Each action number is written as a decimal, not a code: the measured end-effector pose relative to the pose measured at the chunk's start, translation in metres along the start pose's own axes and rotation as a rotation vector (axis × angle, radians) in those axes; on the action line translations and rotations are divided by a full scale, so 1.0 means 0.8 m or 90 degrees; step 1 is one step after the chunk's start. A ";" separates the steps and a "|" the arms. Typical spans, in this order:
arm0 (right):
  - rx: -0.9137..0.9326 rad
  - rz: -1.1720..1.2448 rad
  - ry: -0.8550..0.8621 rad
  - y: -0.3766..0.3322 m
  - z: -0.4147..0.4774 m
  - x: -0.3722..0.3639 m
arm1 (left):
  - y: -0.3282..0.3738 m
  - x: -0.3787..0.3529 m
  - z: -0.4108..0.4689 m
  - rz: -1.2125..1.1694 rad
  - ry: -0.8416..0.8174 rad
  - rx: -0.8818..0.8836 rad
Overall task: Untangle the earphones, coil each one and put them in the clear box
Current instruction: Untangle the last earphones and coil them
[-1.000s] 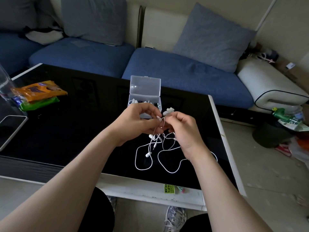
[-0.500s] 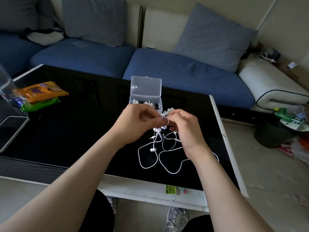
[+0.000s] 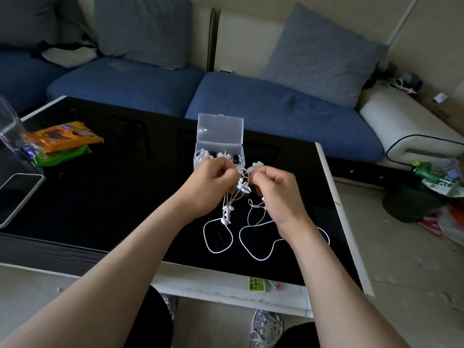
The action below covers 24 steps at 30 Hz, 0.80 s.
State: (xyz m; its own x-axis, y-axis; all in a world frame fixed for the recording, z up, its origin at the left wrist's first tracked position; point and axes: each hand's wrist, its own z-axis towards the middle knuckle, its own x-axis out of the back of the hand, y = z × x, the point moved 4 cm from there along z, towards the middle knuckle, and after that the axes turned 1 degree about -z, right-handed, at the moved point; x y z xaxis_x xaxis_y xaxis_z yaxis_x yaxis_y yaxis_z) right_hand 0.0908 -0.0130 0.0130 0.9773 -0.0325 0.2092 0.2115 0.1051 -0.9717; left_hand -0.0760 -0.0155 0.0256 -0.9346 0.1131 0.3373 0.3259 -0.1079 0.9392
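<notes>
A tangle of white earphones [image 3: 233, 212] hangs between my hands above the black table [image 3: 113, 197], its loops trailing onto the glass. My left hand [image 3: 211, 184] pinches the cord near the knot. My right hand [image 3: 278, 189] pinches the cord on the other side, a few centimetres away. Just beyond my hands stands the clear box [image 3: 219, 136], lid upright, with white and black earphones inside. A small white earphone piece [image 3: 256, 165] lies beside the box.
Orange and green snack packets [image 3: 60, 141] and a phone [image 3: 17, 194] lie at the table's left, with a clear glass [image 3: 10, 124] behind them. A blue sofa with grey cushions runs along the far side. Clutter covers the floor at right.
My hands have drawn slightly apart and lifted, pulling the tangled cord up. The dangling earbuds now hang lower beneath my left hand.
</notes>
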 end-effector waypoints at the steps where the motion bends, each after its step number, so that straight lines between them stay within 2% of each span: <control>1: 0.010 0.000 -0.004 0.000 -0.001 -0.001 | -0.001 0.000 0.000 -0.019 -0.001 0.001; 9: 0.089 -0.044 -0.013 0.004 0.001 -0.001 | -0.009 0.006 0.003 -0.065 0.007 -0.001; 16: 0.159 -0.233 -0.032 0.005 0.000 0.003 | -0.010 0.014 0.002 0.053 0.014 -0.070; 19: 0.214 -0.333 -0.050 0.002 -0.003 -0.007 | -0.013 0.011 0.003 0.149 0.043 -0.081; 24: 0.311 -0.420 -0.027 -0.009 -0.010 -0.018 | -0.013 0.000 0.004 0.206 0.051 -0.027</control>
State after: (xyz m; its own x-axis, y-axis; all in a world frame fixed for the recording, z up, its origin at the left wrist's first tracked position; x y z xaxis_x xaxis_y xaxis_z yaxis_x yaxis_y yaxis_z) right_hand 0.0753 -0.0216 0.0161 0.6480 -0.2018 0.7344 0.7133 0.4988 -0.4923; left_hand -0.0789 -0.0114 0.0157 -0.7922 -0.0114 0.6101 0.6031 -0.1668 0.7800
